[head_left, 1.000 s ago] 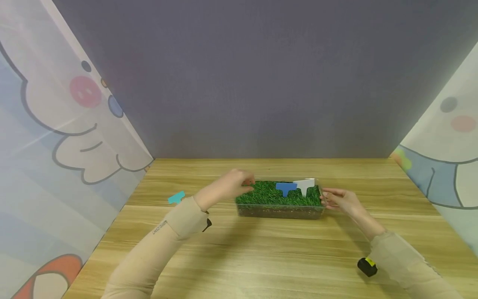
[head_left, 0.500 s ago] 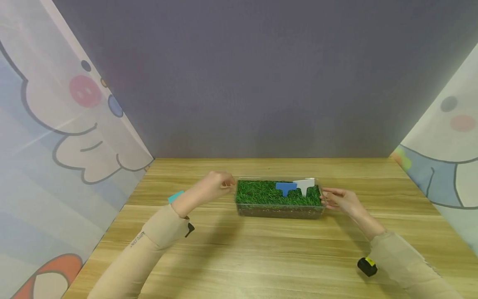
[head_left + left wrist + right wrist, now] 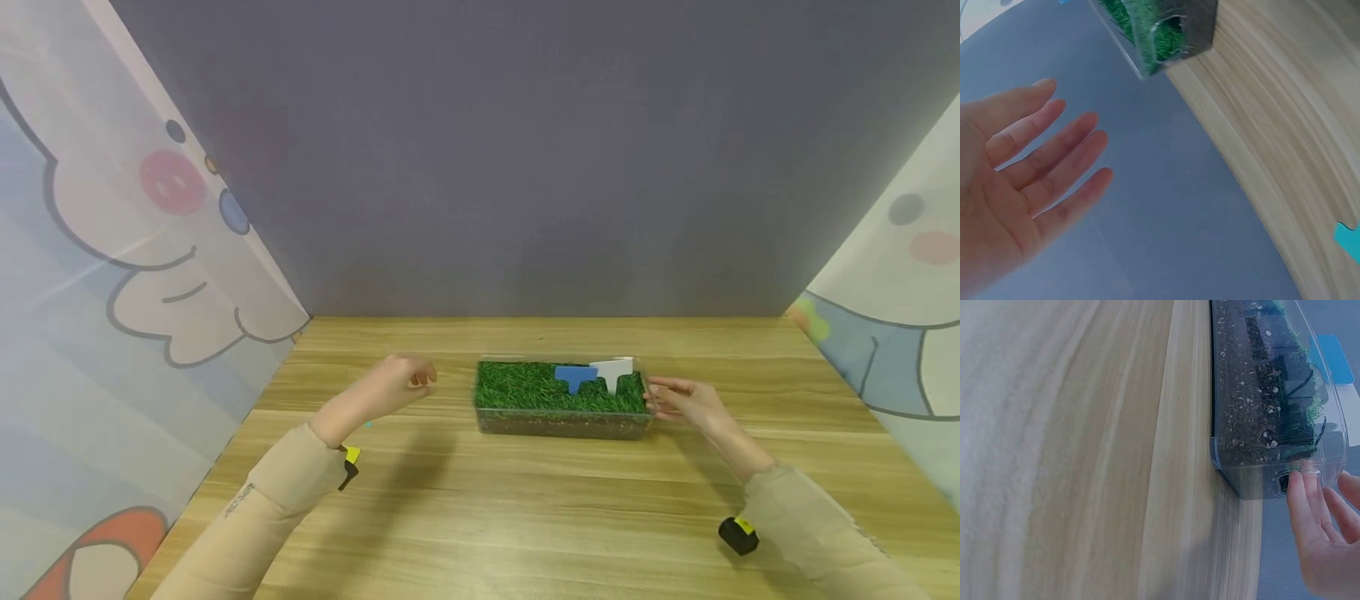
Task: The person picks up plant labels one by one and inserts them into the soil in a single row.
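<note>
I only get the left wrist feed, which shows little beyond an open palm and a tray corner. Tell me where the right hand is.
Observer: The right hand is at the right end of the clear tray, on the wooden table.
Operator: Say whether it grips the tray.
Observer: No. In the right wrist view its fingers are straight, with only the tips against the end wall.
Operator: List what stands in the grass.
Observer: A blue tag and a white tag stand upright in the grass, the white one nearer the right hand.
</note>
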`<state>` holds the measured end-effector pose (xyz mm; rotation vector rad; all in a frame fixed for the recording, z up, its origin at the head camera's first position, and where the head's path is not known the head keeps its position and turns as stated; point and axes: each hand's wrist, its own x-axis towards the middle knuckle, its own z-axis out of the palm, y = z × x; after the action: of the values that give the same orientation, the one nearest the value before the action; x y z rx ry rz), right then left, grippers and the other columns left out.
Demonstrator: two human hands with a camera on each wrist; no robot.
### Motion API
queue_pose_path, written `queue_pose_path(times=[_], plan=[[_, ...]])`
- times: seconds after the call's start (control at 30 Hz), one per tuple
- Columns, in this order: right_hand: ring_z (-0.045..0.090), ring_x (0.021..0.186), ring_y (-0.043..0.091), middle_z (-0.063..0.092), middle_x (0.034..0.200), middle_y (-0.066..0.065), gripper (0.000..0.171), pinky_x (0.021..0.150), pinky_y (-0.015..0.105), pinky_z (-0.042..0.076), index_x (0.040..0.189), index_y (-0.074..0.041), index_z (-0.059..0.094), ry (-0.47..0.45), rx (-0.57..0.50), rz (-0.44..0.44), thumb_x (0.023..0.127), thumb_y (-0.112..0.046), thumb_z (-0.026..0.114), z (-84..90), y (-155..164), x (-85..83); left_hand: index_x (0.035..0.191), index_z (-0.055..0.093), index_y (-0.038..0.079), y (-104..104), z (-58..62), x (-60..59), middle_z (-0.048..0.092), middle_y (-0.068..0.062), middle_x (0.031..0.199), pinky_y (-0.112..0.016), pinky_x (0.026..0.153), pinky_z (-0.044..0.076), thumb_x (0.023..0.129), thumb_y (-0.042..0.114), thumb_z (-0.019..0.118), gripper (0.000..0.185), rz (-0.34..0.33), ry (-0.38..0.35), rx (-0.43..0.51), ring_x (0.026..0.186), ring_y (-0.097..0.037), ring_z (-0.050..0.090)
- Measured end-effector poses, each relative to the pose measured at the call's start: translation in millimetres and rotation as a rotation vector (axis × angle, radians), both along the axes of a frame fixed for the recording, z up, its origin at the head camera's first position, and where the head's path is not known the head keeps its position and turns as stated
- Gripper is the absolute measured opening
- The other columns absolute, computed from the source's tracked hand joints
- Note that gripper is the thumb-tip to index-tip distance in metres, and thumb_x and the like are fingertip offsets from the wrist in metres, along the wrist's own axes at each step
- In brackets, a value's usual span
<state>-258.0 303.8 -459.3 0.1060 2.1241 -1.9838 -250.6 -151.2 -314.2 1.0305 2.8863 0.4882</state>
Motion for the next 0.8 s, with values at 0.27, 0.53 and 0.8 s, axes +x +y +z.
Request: queue_pose_path(times=[0.27, 0.53, 0.8], plan=[[0.064, 0.082, 0.012, 0.066, 0.088, -0.006, 0.105, 0.075, 0.028, 0.05, 0.13, 0.006, 0.033, 0.003, 0.006, 0.001, 0.056, -0.056, 0.072, -1.0, 1.1, -0.3, 0.089, 0.062, 0.002, -23.4, -10.8, 1.5, 0.061, -0.003, 0.077, -0.026, 0.061, 0.048, 0.079, 0.005, 0.064, 0.011, 0.035, -0.032, 0.007, 0.069, -0.014, 0.056], [0.064, 0.082, 0.012, 0.066, 0.088, -0.005, 0.104, 0.075, 0.028, 0.05, 0.131, 0.006, 0.032, 0.004, -0.002, 0.006, 0.056, -0.056, 0.072, -1.2, 1.1, -0.2, 0.09, 0.062, 0.001, -49.6, -22.2, 5.8, 0.061, -0.002, 0.077, -0.025, 0.059, 0.047, 0.078, 0.005, 0.065, 0.013, 0.082, -0.077, -0.033, 0.068, -0.012, 0.055], [0.064, 0.083, 0.013, 0.066, 0.089, -0.004, 0.104, 0.075, 0.028, 0.05, 0.131, 0.005, 0.033, 0.008, 0.006, 0.001, 0.056, -0.056, 0.071, -1.3, 0.8, -0.2, 0.087, 0.061, 0.0, -70.9, -29.4, 14.9, 0.061, -0.007, 0.079, -0.024, 0.061, 0.048, 0.075, 0.0, 0.066, 0.013, 0.06, -0.081, -0.081, 0.07, -0.018, 0.058]])
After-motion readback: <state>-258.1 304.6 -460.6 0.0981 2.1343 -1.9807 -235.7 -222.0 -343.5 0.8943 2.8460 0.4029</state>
